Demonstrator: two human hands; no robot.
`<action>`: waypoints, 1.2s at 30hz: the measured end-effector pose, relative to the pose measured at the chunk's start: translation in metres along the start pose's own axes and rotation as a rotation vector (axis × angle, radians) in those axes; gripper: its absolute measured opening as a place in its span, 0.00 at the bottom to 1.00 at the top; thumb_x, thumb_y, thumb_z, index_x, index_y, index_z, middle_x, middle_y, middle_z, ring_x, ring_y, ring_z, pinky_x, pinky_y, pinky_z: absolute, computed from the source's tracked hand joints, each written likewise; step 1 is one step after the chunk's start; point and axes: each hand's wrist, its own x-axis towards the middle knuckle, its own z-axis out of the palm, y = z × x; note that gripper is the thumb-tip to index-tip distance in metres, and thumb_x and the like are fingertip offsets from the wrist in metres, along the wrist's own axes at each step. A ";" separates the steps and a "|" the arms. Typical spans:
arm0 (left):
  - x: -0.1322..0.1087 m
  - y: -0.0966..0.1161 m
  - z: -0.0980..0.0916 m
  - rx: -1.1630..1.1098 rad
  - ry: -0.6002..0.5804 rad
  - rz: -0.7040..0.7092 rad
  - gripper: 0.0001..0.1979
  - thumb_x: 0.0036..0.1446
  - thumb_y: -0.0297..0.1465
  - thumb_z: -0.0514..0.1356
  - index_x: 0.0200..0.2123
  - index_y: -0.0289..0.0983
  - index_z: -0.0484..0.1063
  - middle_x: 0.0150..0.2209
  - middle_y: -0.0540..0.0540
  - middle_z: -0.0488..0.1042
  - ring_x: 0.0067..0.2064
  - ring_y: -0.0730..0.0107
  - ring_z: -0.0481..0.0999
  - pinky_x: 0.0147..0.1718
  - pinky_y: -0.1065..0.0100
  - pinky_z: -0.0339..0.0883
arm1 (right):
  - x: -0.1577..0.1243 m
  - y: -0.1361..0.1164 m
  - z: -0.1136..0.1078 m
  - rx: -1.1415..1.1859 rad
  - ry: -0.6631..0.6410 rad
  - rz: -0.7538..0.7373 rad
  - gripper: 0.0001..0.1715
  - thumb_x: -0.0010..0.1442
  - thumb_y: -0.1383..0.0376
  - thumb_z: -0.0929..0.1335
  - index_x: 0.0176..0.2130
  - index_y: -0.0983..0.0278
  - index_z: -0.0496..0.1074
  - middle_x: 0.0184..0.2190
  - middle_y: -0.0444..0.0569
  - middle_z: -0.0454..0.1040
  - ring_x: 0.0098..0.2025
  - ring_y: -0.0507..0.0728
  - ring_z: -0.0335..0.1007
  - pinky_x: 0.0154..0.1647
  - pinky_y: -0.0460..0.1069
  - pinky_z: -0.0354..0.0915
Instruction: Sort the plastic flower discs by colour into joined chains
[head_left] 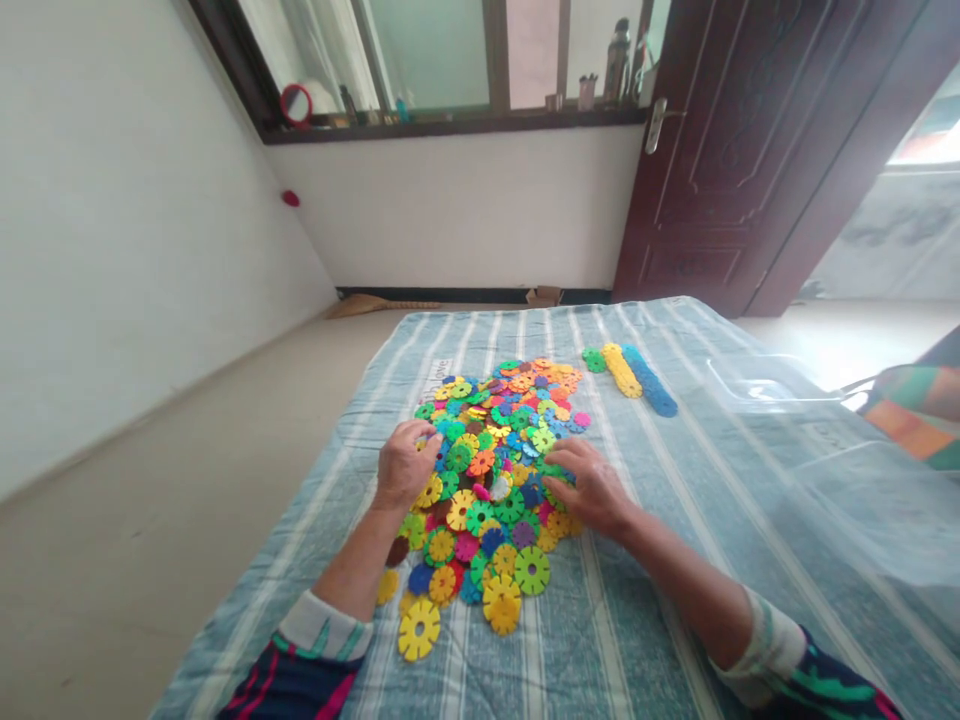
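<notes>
A wide pile of notched plastic discs (480, 462) in many colours lies on a striped cloth. At the pile's left edge is my left hand (407, 462), its fingers curled together; a bit of yellow shows by the fingertips, too small to name. My right hand (592, 487) rests at the right edge of the pile, fingers apart over green discs. Beyond it, a row of yellow discs (622, 371) and a row of blue discs (649, 381) lie side by side, with green discs (593, 360) to their left.
The striped cloth (675, 560) covers the surface. A clear plastic container (772, 385) stands at the right, with a transparent lid or tray (885, 510) nearer. Colourful fabric (919, 415) shows at the right edge. Behind are a wall, window ledge (465, 127) and dark red door (720, 150).
</notes>
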 end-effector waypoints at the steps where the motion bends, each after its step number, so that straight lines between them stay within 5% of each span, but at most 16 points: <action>1: -0.001 -0.001 0.001 0.005 -0.003 0.027 0.08 0.53 0.35 0.57 0.31 0.39 0.73 0.41 0.42 0.78 0.46 0.59 0.75 0.50 0.63 0.69 | 0.004 -0.003 0.002 -0.040 0.004 -0.015 0.14 0.59 0.62 0.68 0.45 0.61 0.75 0.47 0.55 0.73 0.51 0.62 0.66 0.53 0.57 0.62; 9: -0.015 0.011 0.017 0.058 -0.106 0.395 0.17 0.55 0.42 0.61 0.42 0.37 0.77 0.52 0.37 0.73 0.56 0.51 0.69 0.57 0.48 0.63 | 0.031 -0.007 0.013 -0.250 -0.094 0.002 0.20 0.61 0.53 0.67 0.51 0.57 0.73 0.52 0.53 0.70 0.57 0.64 0.60 0.56 0.60 0.58; 17: -0.019 0.010 0.022 0.083 -0.141 0.415 0.19 0.57 0.43 0.60 0.44 0.35 0.76 0.52 0.35 0.72 0.57 0.49 0.68 0.57 0.47 0.63 | 0.021 -0.001 0.011 -0.332 0.007 0.056 0.13 0.63 0.57 0.66 0.43 0.58 0.75 0.48 0.54 0.71 0.55 0.63 0.62 0.55 0.58 0.59; 22: -0.024 0.029 0.013 0.116 -0.224 0.451 0.23 0.55 0.46 0.61 0.48 0.36 0.76 0.56 0.34 0.69 0.60 0.45 0.64 0.57 0.44 0.60 | 0.019 -0.015 0.014 -0.319 -0.036 -0.114 0.14 0.62 0.56 0.67 0.45 0.58 0.75 0.50 0.53 0.71 0.57 0.64 0.61 0.57 0.59 0.57; 26: -0.031 0.045 0.011 0.133 -0.340 0.504 0.28 0.50 0.47 0.64 0.51 0.40 0.74 0.60 0.36 0.66 0.62 0.41 0.61 0.58 0.41 0.58 | 0.020 -0.008 0.012 -0.314 -0.020 -0.034 0.12 0.63 0.59 0.66 0.45 0.59 0.75 0.48 0.53 0.72 0.54 0.63 0.64 0.55 0.57 0.59; 32: -0.036 0.047 0.018 0.142 -0.341 0.496 0.21 0.52 0.38 0.62 0.48 0.36 0.75 0.57 0.36 0.70 0.61 0.47 0.63 0.58 0.46 0.59 | 0.020 0.003 0.008 -0.352 0.076 0.023 0.11 0.62 0.63 0.66 0.43 0.59 0.76 0.45 0.54 0.73 0.51 0.63 0.66 0.53 0.58 0.61; 36: -0.034 0.043 0.023 0.152 -0.282 0.472 0.16 0.54 0.33 0.60 0.46 0.35 0.75 0.53 0.36 0.73 0.59 0.49 0.67 0.57 0.48 0.62 | 0.016 -0.004 0.007 -0.312 0.058 -0.125 0.11 0.61 0.63 0.67 0.43 0.60 0.76 0.51 0.55 0.71 0.58 0.64 0.61 0.58 0.60 0.58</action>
